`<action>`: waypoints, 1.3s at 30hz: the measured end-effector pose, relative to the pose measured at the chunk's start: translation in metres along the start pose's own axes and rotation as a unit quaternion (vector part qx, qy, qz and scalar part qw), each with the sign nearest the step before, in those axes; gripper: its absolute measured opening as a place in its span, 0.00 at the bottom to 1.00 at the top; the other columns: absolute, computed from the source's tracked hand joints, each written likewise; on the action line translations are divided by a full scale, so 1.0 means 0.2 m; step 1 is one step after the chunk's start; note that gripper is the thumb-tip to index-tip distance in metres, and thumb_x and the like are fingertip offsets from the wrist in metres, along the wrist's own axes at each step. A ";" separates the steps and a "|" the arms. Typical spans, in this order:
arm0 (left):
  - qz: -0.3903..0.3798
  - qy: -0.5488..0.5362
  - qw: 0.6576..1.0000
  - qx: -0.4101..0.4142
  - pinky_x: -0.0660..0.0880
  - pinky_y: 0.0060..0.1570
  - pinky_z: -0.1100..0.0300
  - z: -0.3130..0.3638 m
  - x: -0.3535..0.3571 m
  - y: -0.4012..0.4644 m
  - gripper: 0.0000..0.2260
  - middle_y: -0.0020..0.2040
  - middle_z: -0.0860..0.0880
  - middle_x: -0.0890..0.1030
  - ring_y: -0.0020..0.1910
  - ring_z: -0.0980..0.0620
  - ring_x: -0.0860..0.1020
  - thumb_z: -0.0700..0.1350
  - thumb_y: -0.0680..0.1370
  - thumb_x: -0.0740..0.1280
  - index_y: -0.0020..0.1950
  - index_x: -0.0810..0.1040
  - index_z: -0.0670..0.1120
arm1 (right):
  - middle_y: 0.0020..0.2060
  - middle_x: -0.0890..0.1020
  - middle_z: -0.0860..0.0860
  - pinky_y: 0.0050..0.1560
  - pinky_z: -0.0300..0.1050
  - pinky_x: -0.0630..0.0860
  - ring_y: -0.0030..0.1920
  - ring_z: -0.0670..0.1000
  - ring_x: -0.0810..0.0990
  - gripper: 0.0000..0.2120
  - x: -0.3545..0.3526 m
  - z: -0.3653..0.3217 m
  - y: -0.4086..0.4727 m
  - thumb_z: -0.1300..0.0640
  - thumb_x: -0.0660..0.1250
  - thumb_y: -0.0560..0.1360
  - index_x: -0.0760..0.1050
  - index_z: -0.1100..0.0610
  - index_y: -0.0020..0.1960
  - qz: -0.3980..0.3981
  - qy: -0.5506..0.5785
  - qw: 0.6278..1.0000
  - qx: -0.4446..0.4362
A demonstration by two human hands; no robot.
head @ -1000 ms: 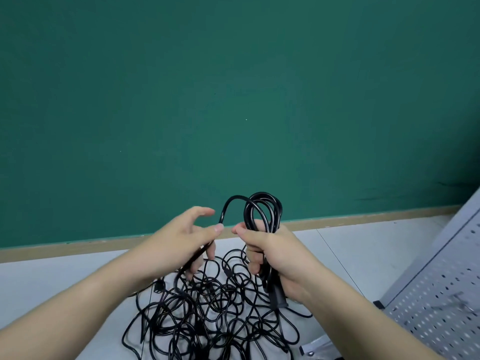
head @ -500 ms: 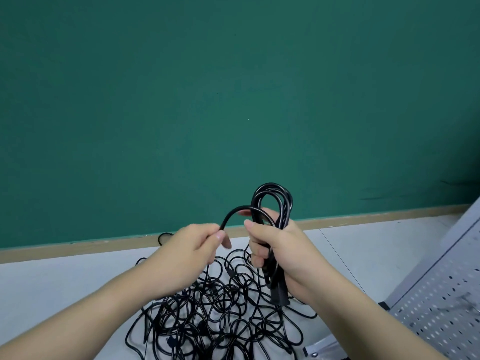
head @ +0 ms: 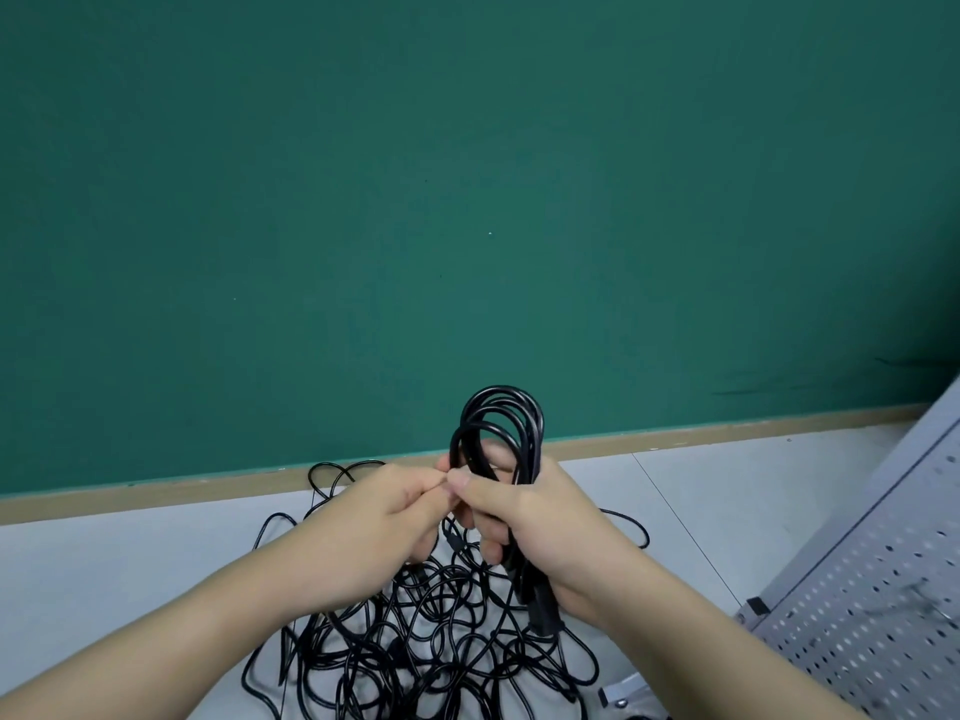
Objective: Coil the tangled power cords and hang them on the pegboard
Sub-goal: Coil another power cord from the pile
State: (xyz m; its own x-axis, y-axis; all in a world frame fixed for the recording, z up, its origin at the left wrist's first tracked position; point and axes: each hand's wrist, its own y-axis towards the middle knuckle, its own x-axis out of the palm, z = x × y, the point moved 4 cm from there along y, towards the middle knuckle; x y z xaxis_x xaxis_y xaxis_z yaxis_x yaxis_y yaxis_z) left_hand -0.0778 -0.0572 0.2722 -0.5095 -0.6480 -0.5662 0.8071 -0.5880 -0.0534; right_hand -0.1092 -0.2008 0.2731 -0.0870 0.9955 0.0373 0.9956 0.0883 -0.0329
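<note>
From the head view, the right hand [head: 540, 517] is gripping a coil [head: 501, 433] of smooth black rubbery cord, its rounded loops standing above the curled fingers [head: 485, 543]. The left hand [head: 384, 517] is pinching a strand beside it. Below, tangled cords [head: 415, 641] are sprawling on the pale floor [head: 130, 553], near a perforated grey metal pegboard [head: 872, 605].

The coiled cord [head: 501, 433] is above the tangled cords [head: 415, 626] (on the floor [head: 130, 563]), pegboard [head: 872, 589] right.
</note>
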 end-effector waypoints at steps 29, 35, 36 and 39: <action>0.031 0.107 0.986 0.125 0.62 0.32 0.56 -0.02 -0.12 -0.03 0.25 0.30 0.54 0.62 0.30 0.55 0.61 0.67 0.80 0.59 0.37 0.64 0.46 | 0.30 0.59 0.46 0.28 0.36 0.68 0.27 0.44 0.59 0.15 -0.29 -0.22 0.06 0.59 0.68 0.78 0.63 0.51 0.39 0.118 0.334 0.935 -0.024; 0.170 0.176 0.944 0.221 0.62 0.29 0.57 0.06 -0.21 -0.05 0.22 0.28 0.50 0.63 0.27 0.53 0.62 0.64 0.82 0.58 0.36 0.65 0.51 | 0.28 0.66 0.48 0.30 0.39 0.70 0.26 0.46 0.66 0.17 -0.28 -0.18 0.04 0.47 0.80 0.70 0.72 0.52 0.40 0.088 0.067 0.994 -0.020; 0.183 0.173 0.942 0.221 0.62 0.29 0.56 0.06 -0.22 -0.05 0.23 0.28 0.49 0.64 0.27 0.53 0.63 0.65 0.82 0.58 0.36 0.67 0.50 | 0.28 0.69 0.49 0.32 0.40 0.71 0.26 0.47 0.68 0.16 -0.24 -0.17 0.04 0.45 0.80 0.68 0.74 0.51 0.38 0.070 0.016 0.997 -0.020; 0.207 0.133 0.943 0.224 0.60 0.28 0.62 0.08 -0.21 -0.05 0.25 0.28 0.48 0.64 0.27 0.54 0.61 0.62 0.81 0.62 0.34 0.72 0.44 | 0.31 0.76 0.49 0.36 0.42 0.72 0.30 0.47 0.72 0.15 -0.13 -0.13 0.02 0.42 0.80 0.61 0.79 0.48 0.37 -0.034 -0.079 0.996 0.013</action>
State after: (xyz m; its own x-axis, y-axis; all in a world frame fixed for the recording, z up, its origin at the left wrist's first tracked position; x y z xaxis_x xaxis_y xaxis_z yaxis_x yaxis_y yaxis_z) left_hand -0.0691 -0.0312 0.3096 -0.0373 -0.7571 -0.6523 0.6826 -0.4960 0.5367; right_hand -0.1015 -0.2266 0.2976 -0.1614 0.9799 -0.1177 0.9860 0.1551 -0.0609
